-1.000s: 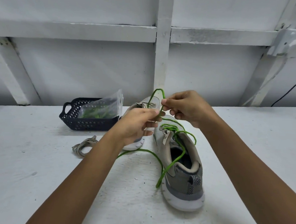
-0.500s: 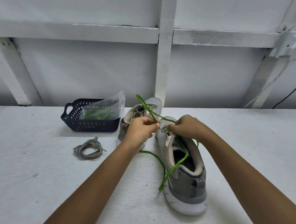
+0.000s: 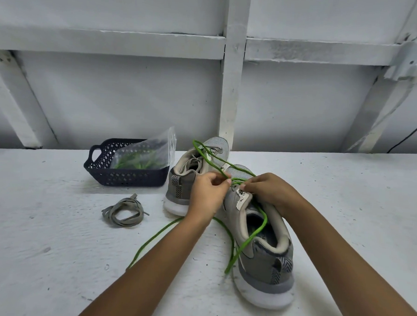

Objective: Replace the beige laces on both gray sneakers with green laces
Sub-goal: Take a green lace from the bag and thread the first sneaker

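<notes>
On the white desk (image 3: 53, 246) the nearer gray sneaker (image 3: 267, 262) lies with its heel toward the person and its toe pointing away. Both hands meet over its lacing area. The left hand (image 3: 206, 197) has its thumb and forefinger pinched on the green lace (image 3: 253, 236). The lace leaves those fingers (image 3: 222, 182) in a long raised loop that arcs up and back over the far sneaker (image 3: 187, 181). The right hand (image 3: 267, 192) is curled over the top of the tongue, its fingers (image 3: 245, 187) closed on the same lace where it crosses the upper eyelets, just beside the left hand's fingertips. From under the right hand one length of lace runs down across the shoe opening and hangs over the near side of the shoe. Another length trails across the desk beneath the left forearm. The far sneaker stands just behind the left hand, touching the nearer one, heel toward the person. A coil of beige laces (image 3: 123, 212) lies on the desk to the left, apart from both shoes. Behind it stands a dark basket (image 3: 126, 179) holding a clear plastic bag (image 3: 152, 147) with green inside.
</notes>
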### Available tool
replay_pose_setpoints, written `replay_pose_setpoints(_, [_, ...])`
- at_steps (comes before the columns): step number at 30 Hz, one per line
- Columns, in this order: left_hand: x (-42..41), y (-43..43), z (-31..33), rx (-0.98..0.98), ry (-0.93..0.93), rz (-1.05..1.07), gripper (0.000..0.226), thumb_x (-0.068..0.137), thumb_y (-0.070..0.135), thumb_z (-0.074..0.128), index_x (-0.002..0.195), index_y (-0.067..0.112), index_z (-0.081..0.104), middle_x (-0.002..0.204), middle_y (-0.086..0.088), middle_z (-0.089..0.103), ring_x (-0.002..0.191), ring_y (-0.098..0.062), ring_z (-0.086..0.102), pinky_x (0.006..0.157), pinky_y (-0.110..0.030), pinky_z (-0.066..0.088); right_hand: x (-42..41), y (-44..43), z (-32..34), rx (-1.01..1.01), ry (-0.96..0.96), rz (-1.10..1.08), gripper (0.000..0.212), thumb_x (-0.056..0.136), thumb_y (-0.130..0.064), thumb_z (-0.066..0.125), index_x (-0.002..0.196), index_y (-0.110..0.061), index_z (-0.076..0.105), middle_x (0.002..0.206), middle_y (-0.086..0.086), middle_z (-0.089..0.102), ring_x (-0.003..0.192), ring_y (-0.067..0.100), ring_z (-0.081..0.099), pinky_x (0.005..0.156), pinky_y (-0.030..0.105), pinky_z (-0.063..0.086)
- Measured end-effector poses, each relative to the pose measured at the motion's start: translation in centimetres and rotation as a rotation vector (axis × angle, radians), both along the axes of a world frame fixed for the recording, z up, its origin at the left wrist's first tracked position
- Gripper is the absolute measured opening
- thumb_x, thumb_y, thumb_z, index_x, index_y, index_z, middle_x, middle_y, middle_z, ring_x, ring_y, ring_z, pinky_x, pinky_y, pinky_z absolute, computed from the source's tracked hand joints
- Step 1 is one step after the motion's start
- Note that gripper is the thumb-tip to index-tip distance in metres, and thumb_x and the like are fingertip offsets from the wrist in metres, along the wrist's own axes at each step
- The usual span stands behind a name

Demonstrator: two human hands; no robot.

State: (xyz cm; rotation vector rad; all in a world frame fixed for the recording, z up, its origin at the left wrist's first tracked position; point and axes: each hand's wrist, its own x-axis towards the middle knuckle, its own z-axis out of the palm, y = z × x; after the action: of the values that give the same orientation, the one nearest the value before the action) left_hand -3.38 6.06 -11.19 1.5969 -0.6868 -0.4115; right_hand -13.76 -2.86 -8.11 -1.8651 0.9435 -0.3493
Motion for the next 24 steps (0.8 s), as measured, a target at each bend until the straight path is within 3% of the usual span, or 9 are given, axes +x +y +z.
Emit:
replay_pose_setpoints(6, [-0.4,-0.7,-0.2,0.013,-0.040,0.014,0.015,0.087,0.003,0.063,0.098,-0.001,0.070,0.092,-0.014,0.069,0.080,-0.012,0.059,0.078,-0.020,0.046,0.0,0.0,0.0,0.007,-0.012,0.001,0.016,0.084,-0.012,0.066,0.069,-0.014,0.068,0.066,0.005,0.060,0.065,0.015,0.051,0.067,0.026,0.042])
replay_pose_setpoints(12, [-0.4,-0.9,-0.3,0.064,-0.081,0.003,0.015,0.087,0.006,0.063,0.099,-0.002,0.069,0.094,-0.015,0.070,0.082,-0.015,0.060,0.081,-0.025,0.049,0.0,-0.2,-0.3,-0.011,0.017,-0.020,0.014,0.085,-0.016,0.065,0.072,-0.015,0.070,0.068,0.004,0.061,0.066,0.015,0.052,0.069,0.027,0.042])
replay_pose_setpoints(16, [-0.4,-0.9,-0.3,0.103,-0.058,-0.027,0.013,0.086,0.006,0.065,0.095,-0.002,0.071,0.089,-0.012,0.070,0.080,-0.016,0.060,0.080,-0.027,0.048,0.0,-0.3,-0.1,-0.106,0.101,-0.054,0.021,0.088,-0.015,0.057,0.071,-0.018,0.069,0.068,0.003,0.062,0.060,0.012,0.051,0.058,0.023,0.039])
replay_pose_setpoints(21, [-0.6,-0.6,-0.3,0.146,-0.012,-0.036,0.011,0.085,0.008,0.067,0.080,0.000,0.072,0.066,-0.003,0.064,0.066,-0.010,0.054,0.070,-0.024,0.044,0.3,0.0,0.7,-0.192,0.218,0.081,0.023,0.088,-0.013,0.054,0.095,-0.015,0.076,0.083,0.006,0.067,0.068,0.011,0.054,0.058,0.018,0.042])
replay_pose_setpoints(24, [-0.8,-0.3,-0.1,0.175,-0.069,-0.033,0.017,0.085,0.013,0.068,0.090,-0.002,0.074,0.081,-0.013,0.071,0.074,-0.012,0.059,0.073,-0.027,0.048,0.4,-0.3,0.7,-0.174,0.218,0.092,0.022,0.086,-0.013,0.056,0.094,-0.018,0.076,0.082,0.003,0.068,0.067,0.009,0.054,0.061,0.020,0.044])
